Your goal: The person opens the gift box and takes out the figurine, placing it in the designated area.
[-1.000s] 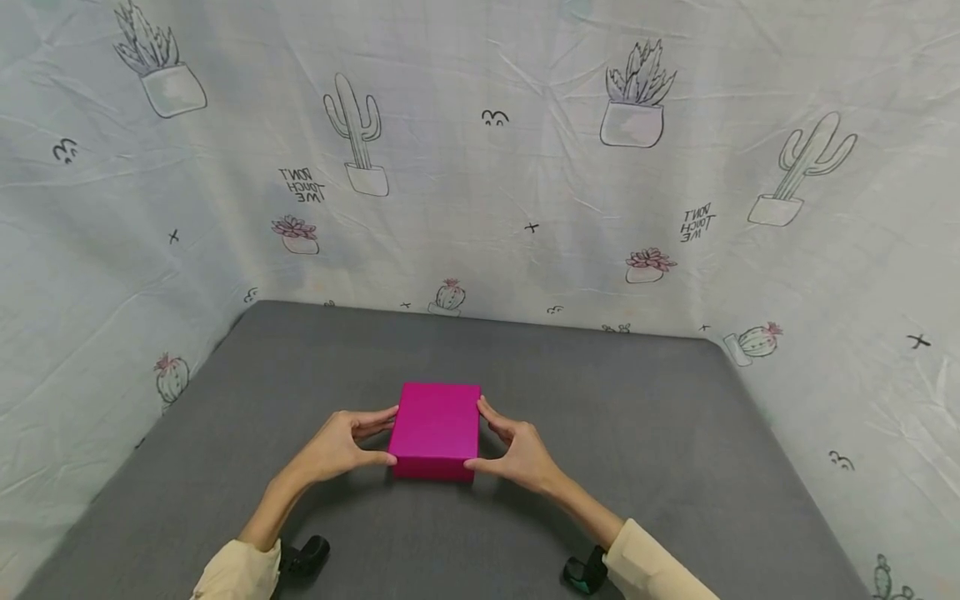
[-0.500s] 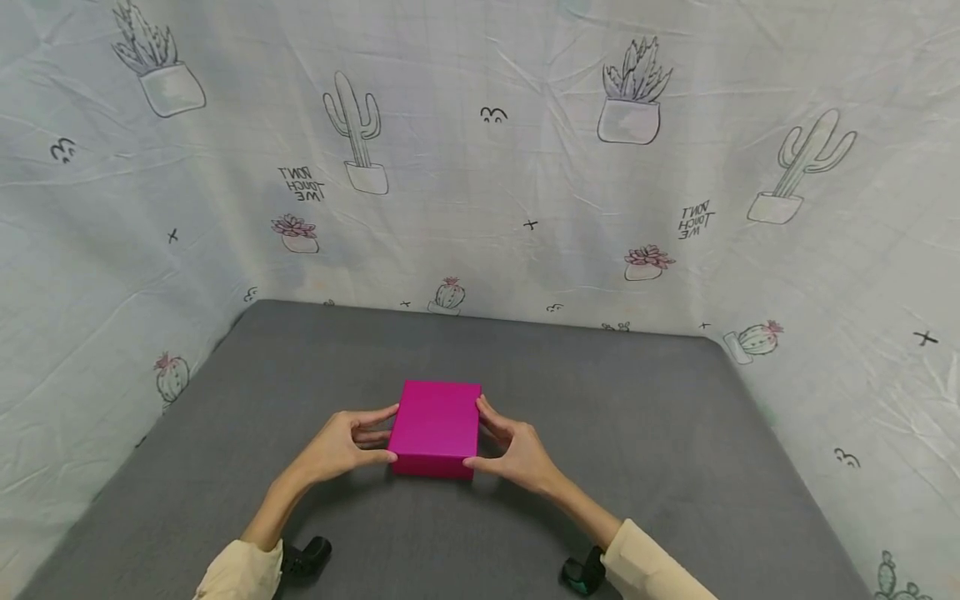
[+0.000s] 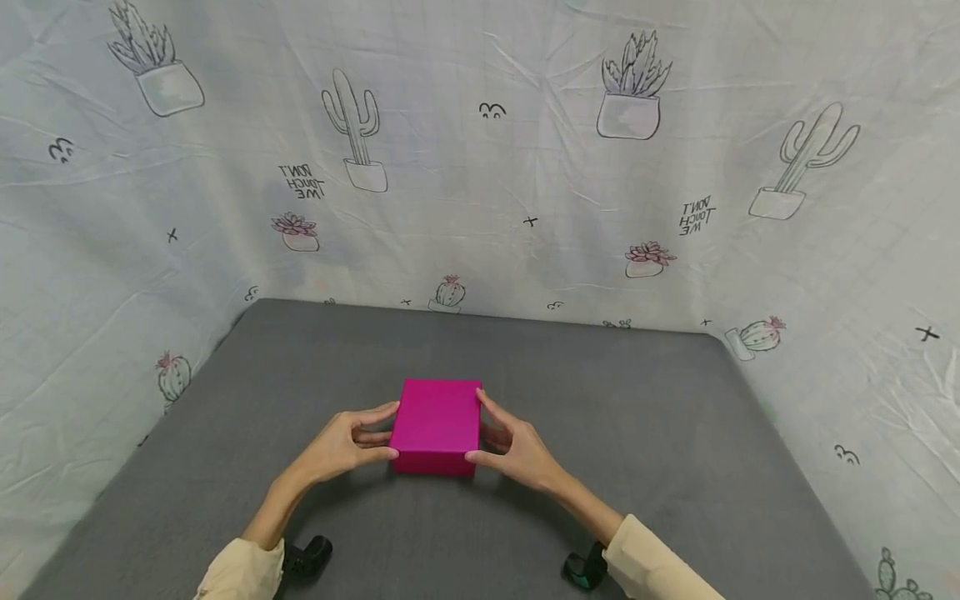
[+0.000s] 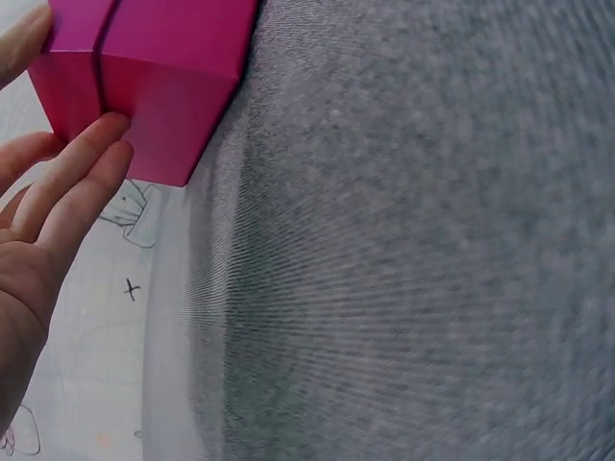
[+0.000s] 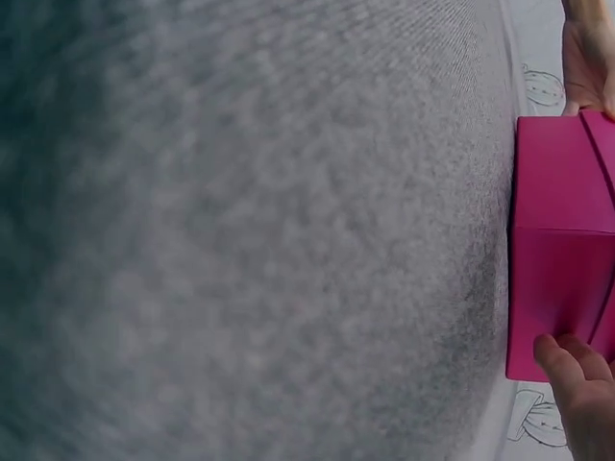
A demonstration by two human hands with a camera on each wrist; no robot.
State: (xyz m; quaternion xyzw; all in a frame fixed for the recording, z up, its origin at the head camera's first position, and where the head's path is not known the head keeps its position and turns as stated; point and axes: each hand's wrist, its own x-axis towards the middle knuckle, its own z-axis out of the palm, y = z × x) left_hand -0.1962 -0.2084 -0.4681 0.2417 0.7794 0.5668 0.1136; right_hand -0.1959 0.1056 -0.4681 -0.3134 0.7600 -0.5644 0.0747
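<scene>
A pink lidded box (image 3: 437,417) rests on the grey-covered table between both hands. My left hand (image 3: 339,446) holds its left side, thumb at the near corner and fingers farther back. On the opposite side, my right hand (image 3: 527,457) grips in a like way, with its index fingertip near the lid's far right corner. The left wrist view shows two fingertips on the box's side (image 4: 168,110), just by the lid seam. In the right wrist view, fingertips touch the box's lower side (image 5: 548,288). The lid looks seated; the inside is hidden.
The grey table surface (image 3: 600,400) reaches back to a pale curtain (image 3: 450,167) printed with cactus drawings, which also hangs at both sides. Dark wrist-worn devices sit below the left sleeve (image 3: 307,558) and the right sleeve (image 3: 585,568).
The right hand's fingers have spread, its index fingertip now higher along the lid's edge. The left hand and the box keep nearly the same place. The head view has shifted slightly.
</scene>
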